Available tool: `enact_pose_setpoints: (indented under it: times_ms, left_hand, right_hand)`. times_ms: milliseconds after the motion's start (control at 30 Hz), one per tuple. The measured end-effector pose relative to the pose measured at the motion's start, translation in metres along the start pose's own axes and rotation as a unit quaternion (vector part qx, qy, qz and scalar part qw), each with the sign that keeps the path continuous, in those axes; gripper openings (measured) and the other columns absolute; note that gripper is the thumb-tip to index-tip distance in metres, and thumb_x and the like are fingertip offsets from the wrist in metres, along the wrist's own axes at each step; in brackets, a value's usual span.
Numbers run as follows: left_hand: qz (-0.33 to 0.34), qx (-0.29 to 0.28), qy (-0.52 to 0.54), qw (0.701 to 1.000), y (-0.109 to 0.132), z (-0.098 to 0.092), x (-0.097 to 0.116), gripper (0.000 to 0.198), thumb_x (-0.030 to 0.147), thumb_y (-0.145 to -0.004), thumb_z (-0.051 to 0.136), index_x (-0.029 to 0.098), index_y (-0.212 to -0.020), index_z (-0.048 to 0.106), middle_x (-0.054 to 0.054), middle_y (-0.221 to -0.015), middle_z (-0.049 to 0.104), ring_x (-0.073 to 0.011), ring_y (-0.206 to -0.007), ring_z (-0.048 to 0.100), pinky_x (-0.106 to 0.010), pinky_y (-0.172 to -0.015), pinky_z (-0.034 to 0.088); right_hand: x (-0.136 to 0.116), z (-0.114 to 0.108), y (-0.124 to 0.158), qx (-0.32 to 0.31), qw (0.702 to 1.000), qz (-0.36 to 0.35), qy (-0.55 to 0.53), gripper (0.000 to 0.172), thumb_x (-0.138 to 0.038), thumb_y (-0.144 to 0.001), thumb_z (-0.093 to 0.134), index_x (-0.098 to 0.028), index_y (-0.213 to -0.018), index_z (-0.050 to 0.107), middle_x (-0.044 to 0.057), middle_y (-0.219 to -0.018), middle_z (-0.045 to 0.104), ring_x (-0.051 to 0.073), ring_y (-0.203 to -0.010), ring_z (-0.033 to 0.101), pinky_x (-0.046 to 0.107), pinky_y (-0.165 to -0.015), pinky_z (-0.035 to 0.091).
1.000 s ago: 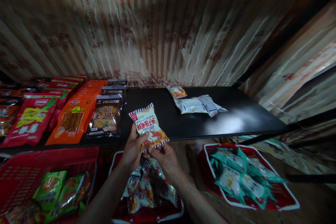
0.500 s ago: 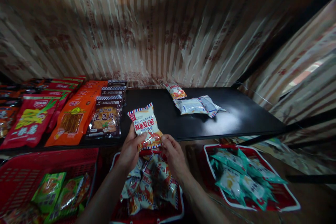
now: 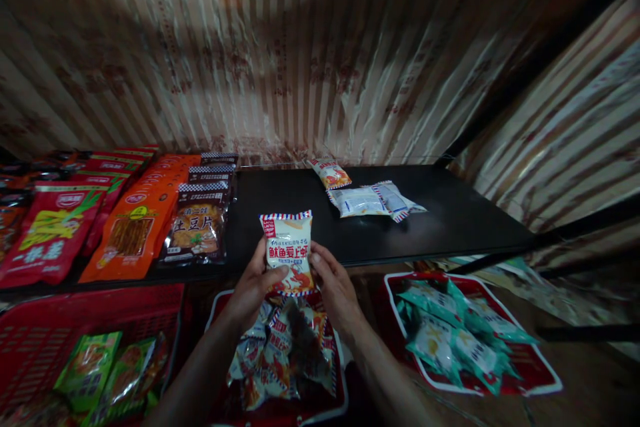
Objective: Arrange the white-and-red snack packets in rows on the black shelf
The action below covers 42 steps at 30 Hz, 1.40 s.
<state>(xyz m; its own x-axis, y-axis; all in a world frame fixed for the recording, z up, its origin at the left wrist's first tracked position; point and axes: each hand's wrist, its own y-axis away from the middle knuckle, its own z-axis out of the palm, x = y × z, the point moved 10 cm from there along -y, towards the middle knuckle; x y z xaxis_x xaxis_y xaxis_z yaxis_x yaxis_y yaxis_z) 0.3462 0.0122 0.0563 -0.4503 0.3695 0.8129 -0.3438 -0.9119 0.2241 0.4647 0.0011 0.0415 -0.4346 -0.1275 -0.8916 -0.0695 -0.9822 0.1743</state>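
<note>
Between my two hands is a snack bag (image 3: 290, 243), white with red lettering, an orange lower part and striped ends, its printed front facing me. My left hand (image 3: 260, 280) grips its left side, thumb lying across the front. At the right edge, my right hand (image 3: 333, 280) is closed on the bag with thumb and fingers. Right below them stands a red basket (image 3: 341, 373) holding several bags of the same print. Beyond, on the black shelf (image 3: 280, 190), lie an upright-facing bag (image 3: 330, 173) and white bags (image 3: 363, 201) with their backs up.
Brown potato-chip packs (image 3: 197, 223), orange packs (image 3: 133, 240) and red packs (image 3: 55, 230) line the shelf's left. A red basket (image 3: 125, 303) with green packs sits lower left; another basket (image 3: 545, 383) with teal bags is lower right. A striped curtain (image 3: 300, 80) hangs behind.
The snack bag has been turned from a tilt to nearly upright and squared to me, and sits slightly lower and to the right. Both hands still hold it.
</note>
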Motion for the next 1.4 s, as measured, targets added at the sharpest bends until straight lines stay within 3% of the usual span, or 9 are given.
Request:
enact_pose_setpoints:
  times_ms: [267, 400, 533, 633, 933, 1133, 1267, 1400]
  left_hand:
    - [0.000, -0.020, -0.040, 0.999, 0.001, 0.003, -0.003, 0.078, 0.022, -0.071, 0.070, 0.024, -0.138, 0.032, -0.010, -0.124, 0.060, -0.0277, -0.110, 0.058, -0.040, -0.097, 0.041]
    - [0.012, -0.045, -0.064, 0.997, 0.002, 0.008, 0.000, 0.069, 0.028, -0.074, 0.068, 0.023, -0.135, 0.037, -0.010, -0.127, 0.058, -0.0272, -0.111, 0.057, -0.039, -0.094, 0.043]
    - [0.061, 0.013, -0.074, 0.995, 0.000, -0.003, 0.012, 0.045, 0.036, -0.077, 0.064, 0.020, -0.118, 0.056, -0.009, -0.117, 0.064, -0.0250, -0.106, 0.060, -0.035, -0.089, 0.047]
    - [0.085, 0.054, -0.088, 0.991, 0.001, -0.010, 0.020, 0.037, 0.038, -0.077, 0.064, 0.019, -0.109, 0.062, -0.008, -0.106, 0.068, -0.0232, -0.098, 0.063, -0.031, -0.082, 0.049]
    - [0.086, 0.098, -0.068, 0.989, 0.001, -0.020, 0.018, 0.035, 0.040, -0.079, 0.060, 0.020, -0.107, 0.062, -0.005, -0.095, 0.071, -0.0211, -0.090, 0.065, -0.028, -0.073, 0.050]
    - [0.118, 0.071, -0.069, 0.988, 0.001, -0.015, 0.024, 0.030, 0.034, -0.079, 0.062, 0.018, -0.103, 0.061, -0.006, -0.102, 0.070, -0.0212, -0.092, 0.065, -0.031, -0.080, 0.049]
    - [0.107, 0.086, -0.052, 0.989, 0.001, -0.018, 0.022, 0.028, 0.034, -0.076, 0.065, 0.017, -0.097, 0.060, -0.005, -0.096, 0.071, -0.0215, -0.087, 0.066, -0.032, -0.077, 0.050]
    - [0.099, 0.112, -0.031, 0.988, 0.001, -0.024, 0.020, 0.030, 0.035, -0.074, 0.068, 0.017, -0.097, 0.060, -0.005, -0.089, 0.072, -0.0214, -0.082, 0.067, -0.031, -0.073, 0.051]
  right_hand:
    - [0.000, 0.003, -0.001, -0.016, 1.000, -0.013, 0.006, 0.039, -0.040, -0.072, 0.072, -0.024, -0.107, 0.065, 0.004, -0.101, 0.072, 0.022, -0.090, 0.065, 0.033, -0.077, 0.051]
    - [-0.001, 0.002, -0.002, -0.001, 1.000, -0.012, -0.012, 0.034, -0.039, -0.070, 0.073, -0.022, -0.099, 0.067, 0.004, -0.092, 0.073, 0.022, -0.082, 0.067, 0.033, -0.072, 0.053]
    - [0.002, 0.005, -0.001, -0.004, 1.000, 0.002, -0.021, 0.033, -0.037, -0.069, 0.074, -0.023, -0.098, 0.068, 0.002, -0.090, 0.073, 0.020, -0.074, 0.067, 0.032, -0.069, 0.053]
    - [0.003, 0.007, 0.000, -0.008, 1.000, 0.003, -0.012, 0.036, -0.037, -0.067, 0.076, -0.022, -0.099, 0.068, 0.003, -0.090, 0.073, 0.020, -0.075, 0.067, 0.033, -0.071, 0.053]
    - [0.008, 0.009, -0.001, -0.009, 1.000, 0.013, -0.020, 0.037, -0.034, -0.065, 0.078, -0.024, -0.099, 0.068, 0.002, -0.093, 0.073, 0.020, -0.083, 0.066, 0.037, -0.082, 0.051]
    - [0.007, 0.010, 0.001, -0.002, 1.000, 0.013, -0.019, 0.039, -0.034, -0.061, 0.080, -0.024, -0.098, 0.069, 0.001, -0.091, 0.073, 0.021, -0.082, 0.067, 0.036, -0.079, 0.052]
    - [0.008, 0.016, 0.002, -0.030, 0.999, 0.016, -0.011, 0.041, -0.033, -0.063, 0.078, -0.026, -0.103, 0.068, 0.002, -0.096, 0.072, 0.022, -0.083, 0.066, 0.035, -0.075, 0.054]
    - [0.007, 0.022, 0.004, -0.045, 0.999, 0.012, 0.000, 0.043, -0.031, -0.064, 0.078, -0.026, -0.105, 0.067, 0.001, -0.100, 0.071, 0.022, -0.088, 0.066, 0.037, -0.081, 0.053]
